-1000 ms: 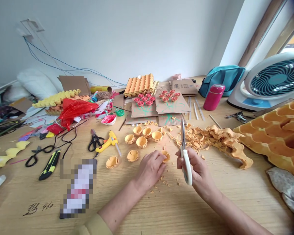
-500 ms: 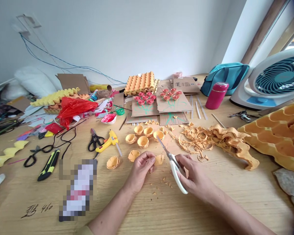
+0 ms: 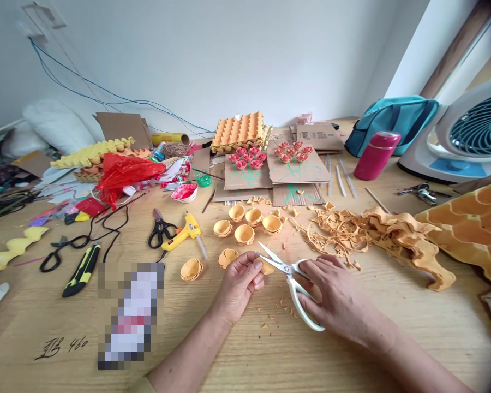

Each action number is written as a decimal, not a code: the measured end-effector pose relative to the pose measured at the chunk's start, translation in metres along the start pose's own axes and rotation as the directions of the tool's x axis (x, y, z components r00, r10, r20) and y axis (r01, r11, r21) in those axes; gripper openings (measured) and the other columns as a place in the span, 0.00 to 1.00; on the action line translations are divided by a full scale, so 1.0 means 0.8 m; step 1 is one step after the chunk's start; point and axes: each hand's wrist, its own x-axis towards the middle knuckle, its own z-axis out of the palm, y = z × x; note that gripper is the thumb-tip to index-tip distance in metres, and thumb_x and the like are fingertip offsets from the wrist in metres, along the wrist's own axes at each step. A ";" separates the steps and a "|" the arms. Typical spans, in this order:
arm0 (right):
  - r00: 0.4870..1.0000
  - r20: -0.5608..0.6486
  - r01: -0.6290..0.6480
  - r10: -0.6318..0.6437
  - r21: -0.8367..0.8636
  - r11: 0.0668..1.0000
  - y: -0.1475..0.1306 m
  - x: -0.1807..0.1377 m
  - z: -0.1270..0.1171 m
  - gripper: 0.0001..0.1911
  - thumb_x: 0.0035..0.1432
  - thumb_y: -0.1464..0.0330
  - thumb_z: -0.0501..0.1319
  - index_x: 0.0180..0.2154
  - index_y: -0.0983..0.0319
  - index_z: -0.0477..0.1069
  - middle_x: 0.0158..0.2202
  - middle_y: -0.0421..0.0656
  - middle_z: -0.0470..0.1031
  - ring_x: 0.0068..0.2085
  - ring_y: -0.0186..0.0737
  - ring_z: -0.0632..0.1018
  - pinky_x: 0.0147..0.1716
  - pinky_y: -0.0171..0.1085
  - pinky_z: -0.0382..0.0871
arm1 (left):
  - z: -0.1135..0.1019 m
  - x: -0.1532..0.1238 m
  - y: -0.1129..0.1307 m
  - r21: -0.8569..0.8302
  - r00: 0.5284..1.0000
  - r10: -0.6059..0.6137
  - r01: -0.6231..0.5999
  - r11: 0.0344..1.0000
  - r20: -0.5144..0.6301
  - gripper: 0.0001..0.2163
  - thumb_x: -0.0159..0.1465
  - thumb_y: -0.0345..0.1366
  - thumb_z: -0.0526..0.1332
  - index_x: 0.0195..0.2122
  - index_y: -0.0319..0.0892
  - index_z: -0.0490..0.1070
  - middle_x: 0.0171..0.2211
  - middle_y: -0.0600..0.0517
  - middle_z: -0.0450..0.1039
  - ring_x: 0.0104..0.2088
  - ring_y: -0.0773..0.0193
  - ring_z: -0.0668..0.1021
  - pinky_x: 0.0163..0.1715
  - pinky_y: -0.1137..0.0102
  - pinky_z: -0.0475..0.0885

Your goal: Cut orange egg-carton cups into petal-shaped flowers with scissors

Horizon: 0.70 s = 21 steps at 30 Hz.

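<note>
Between the thumb and fingers of my left hand point(image 3: 241, 281) is a small orange egg-carton piece point(image 3: 267, 266), partly hidden by the fingers and a blade. My right hand point(image 3: 331, 292) grips white-handled scissors point(image 3: 300, 297), their blades parted and pointing left at the piece. One blade lies across the piece's upper edge. Several orange petal-edged cups point(image 3: 244, 234) sit just beyond my hands, and one cup point(image 3: 191, 269) stands to the left. Tiny orange trimmings point(image 3: 281, 305) are scattered on the table below the blades.
A yellow glue gun point(image 3: 184, 233), black scissors point(image 3: 161, 229) and a utility knife point(image 3: 82, 270) lie left. Orange scraps point(image 3: 335, 232) and an egg tray point(image 3: 470, 229) are right. Behind are cardboard sheets point(image 3: 298, 170) with red flowers, a pink bottle point(image 3: 376, 155) and a fan point(image 3: 442, 147).
The scissors have opened wider and swung left, bringing a blade onto the egg-carton piece. My left hand keeps hold of the piece. The whole view has shifted slightly.
</note>
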 end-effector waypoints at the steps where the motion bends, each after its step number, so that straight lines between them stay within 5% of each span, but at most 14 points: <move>1: 1.000 0.002 -0.004 0.004 -0.009 1.000 -0.001 0.000 -0.001 0.05 0.63 0.66 0.60 0.35 0.59 0.64 0.30 0.41 0.73 0.33 0.44 0.74 0.42 0.45 0.62 | 0.000 0.000 0.000 0.001 1.000 -0.001 0.001 1.000 0.006 0.14 0.50 0.36 0.76 0.33 0.39 0.75 0.24 0.59 0.66 0.21 0.78 0.63 0.22 0.77 0.58; 21: 0.999 0.033 -0.035 0.035 -0.004 0.999 -0.008 0.000 0.000 0.08 0.60 0.63 0.61 0.40 0.60 0.67 0.36 0.45 0.75 0.38 0.48 0.74 0.51 0.51 0.61 | 0.004 -0.005 -0.001 0.140 0.996 0.021 -0.034 0.990 0.088 0.12 0.51 0.39 0.76 0.33 0.41 0.80 0.25 0.55 0.74 0.22 0.75 0.66 0.22 0.76 0.56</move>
